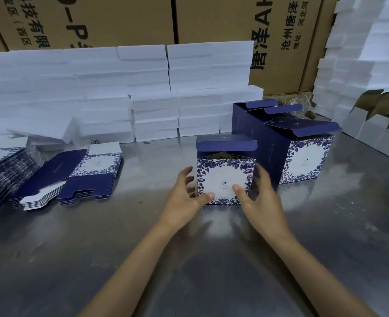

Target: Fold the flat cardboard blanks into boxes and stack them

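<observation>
Brown cartons (pixel 214 19) at the back carry large Chinese print, too cropped to read whole; the folded box (pixel 226 177) stands upright on the metal surface (pixel 189 259), lid flap raised, its small logo illegible; the left hand (pixel 185 194) and right hand (pixel 258 197) flank it, fingers spread wide, thumbs touching its front; finished boxes (pixel 303 154) stand just right; flat blanks (pixel 83 177) lie stacked left.
</observation>
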